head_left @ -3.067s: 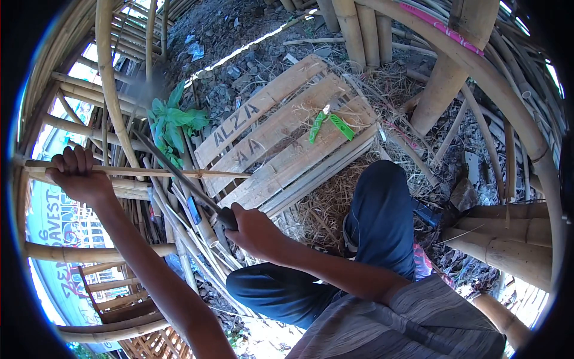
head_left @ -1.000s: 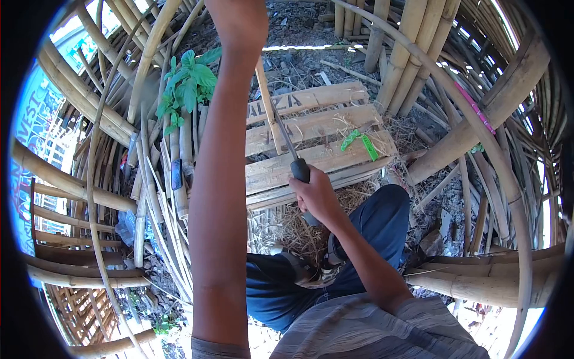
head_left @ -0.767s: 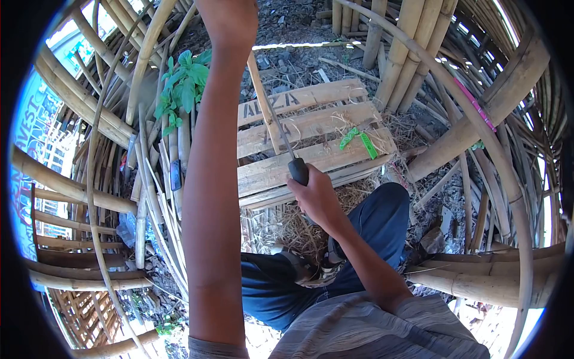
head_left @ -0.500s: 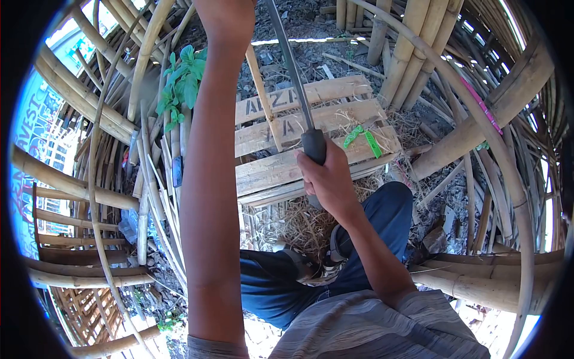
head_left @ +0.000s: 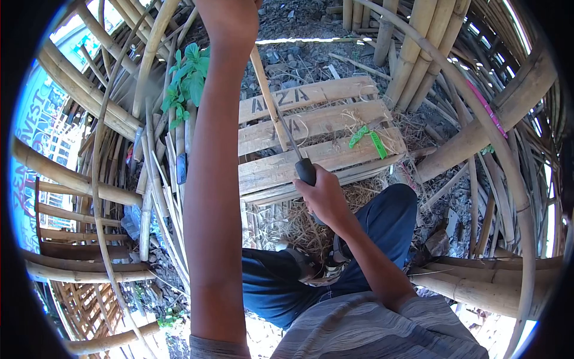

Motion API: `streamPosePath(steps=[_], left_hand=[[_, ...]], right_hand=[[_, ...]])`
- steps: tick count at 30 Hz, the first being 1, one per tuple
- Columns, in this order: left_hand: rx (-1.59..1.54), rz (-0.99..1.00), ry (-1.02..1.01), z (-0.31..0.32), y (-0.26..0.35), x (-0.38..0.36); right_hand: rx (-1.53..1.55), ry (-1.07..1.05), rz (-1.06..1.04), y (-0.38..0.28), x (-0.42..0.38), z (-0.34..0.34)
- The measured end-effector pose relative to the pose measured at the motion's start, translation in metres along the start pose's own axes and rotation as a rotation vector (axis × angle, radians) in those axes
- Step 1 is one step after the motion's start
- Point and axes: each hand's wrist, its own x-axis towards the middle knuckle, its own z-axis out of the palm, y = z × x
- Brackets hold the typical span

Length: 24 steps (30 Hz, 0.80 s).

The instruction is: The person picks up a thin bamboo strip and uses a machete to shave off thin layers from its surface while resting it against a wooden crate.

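My right hand (head_left: 326, 194) is closed around the black handle of a machete (head_left: 307, 172), low over the near edge of a slatted wooden crate (head_left: 335, 146). Its thin blade angles up and left from the handle, against or just beside a bamboo strip (head_left: 269, 99); contact is hard to make out. The strip stands tilted, its lower end at the crate slats. At the top edge of the view, my left hand (head_left: 230, 21) is a fist around the strip's upper part, with the fingers partly cut off. A bright green strip of material (head_left: 375, 143) lies on the crate's right side.
Bamboo poles (head_left: 427, 48) frame the space on both sides. A leafy green plant (head_left: 190, 75) grows at the left beside cut bamboo sticks (head_left: 167, 197). Wood shavings (head_left: 305, 230) cover the ground before the crate, near my bent legs (head_left: 382, 221).
My right hand has drawn the machete down and slightly left along the bamboo strip; its blade, earlier raised to the top edge, now lies by the strip's lower part. The left hand stays nearly still.
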Motion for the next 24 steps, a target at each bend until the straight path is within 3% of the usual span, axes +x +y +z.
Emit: streamPosePath(steps=[2, 3, 4, 6, 7, 8, 10, 11, 14, 16, 18, 24], left_hand=[[0.787, 0.244, 0.168, -0.001, -0.001, 0.002], [0.843, 0.256, 0.186, -0.001, -0.001, 0.001], [0.853, 0.256, 0.191, -0.002, 0.0, 0.001], [0.871, 0.294, 0.138, -0.006, 0.002, 0.003], [0.885, 0.292, 0.144, -0.008, 0.001, 0.003], [0.878, 0.321, 0.147, -0.01, -0.002, 0.005], [0.861, 0.384, 0.147, -0.011, -0.008, 0.01], [0.879, 0.324, 0.171, -0.009, -0.006, 0.007], [0.868, 0.307, 0.2, -0.006, -0.005, 0.007], [0.93, 0.337, 0.208, -0.005, -0.006, 0.004], [1.05, 0.406, 0.226, -0.007, -0.005, 0.008], [0.868, 0.297, 0.202, -0.008, 0.002, 0.003]], right_hand=[[-0.126, 0.07, -0.033, -0.004, 0.001, 0.0], [-0.13, 0.074, -0.024, -0.005, 0.002, 0.0], [-0.127, 0.063, -0.025, -0.007, 0.001, -0.002], [0.406, -0.127, 0.263, -0.014, 0.002, -0.008], [0.441, -0.142, 0.248, -0.014, 0.003, -0.009], [0.442, -0.155, 0.25, -0.013, 0.004, -0.008], [-0.056, 0.038, 0.062, -0.011, 0.002, -0.003], [-0.231, 0.143, -0.086, -0.008, 0.002, 0.001], [-0.273, 0.153, -0.12, -0.011, 0.003, -0.007], [-0.126, 0.097, -0.081, -0.009, 0.005, -0.013], [0.239, -0.092, 0.223, -0.021, 0.003, -0.019], [0.323, -0.064, 0.277, -0.035, 0.002, -0.018]])
